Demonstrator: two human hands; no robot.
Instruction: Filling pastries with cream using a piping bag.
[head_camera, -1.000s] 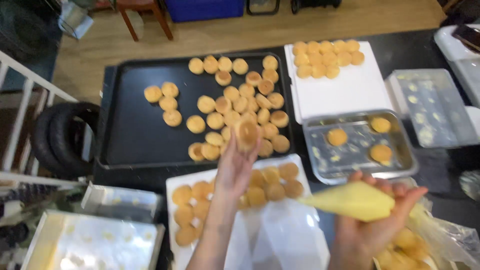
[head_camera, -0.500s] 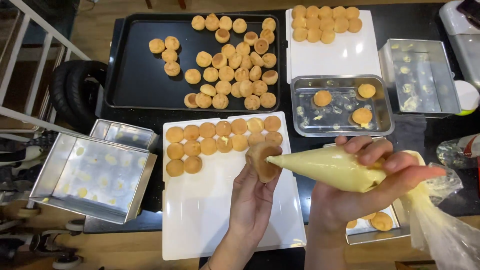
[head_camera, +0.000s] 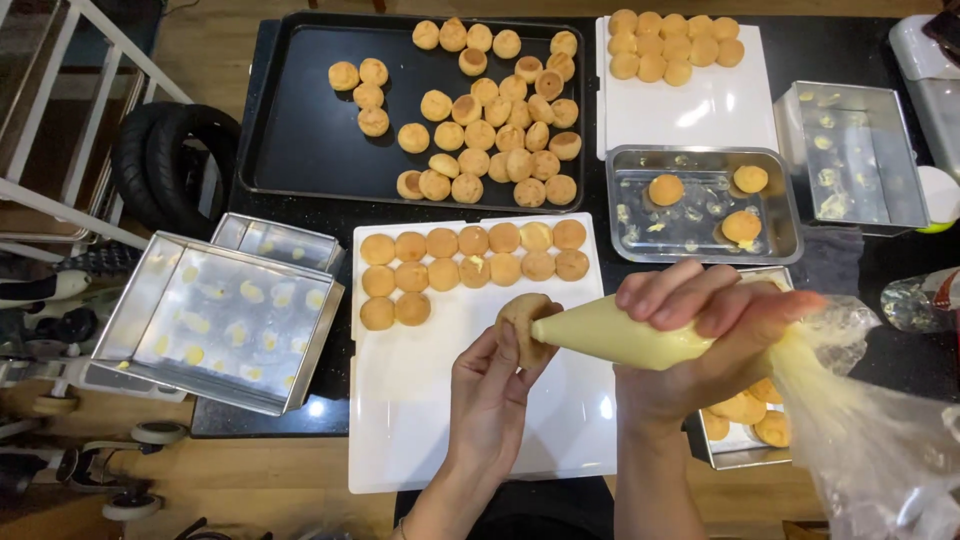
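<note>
Leftmost, an empty metal tin with pale dots of cream on its floor is seen jutting past the edge of the dark worktop. Beside it, a black baking tray with loose golden puffs is set at the far side, and a white board is laid nearer, with two rows and a short third row of puffs along its far edge. Over this board a single cream puff is held in the left hand, the grip closed round it with thumb and fingers. The tip of a piping bag filled with pale yellow cream is pressed against the puff. The bag is clasped in the right hand, fingers wrapped tightly over its body, the loose plastic trailing off to the right. Further right, a steel tray holding three puffs is placed, with a second white board of puffs behind it.
</note>
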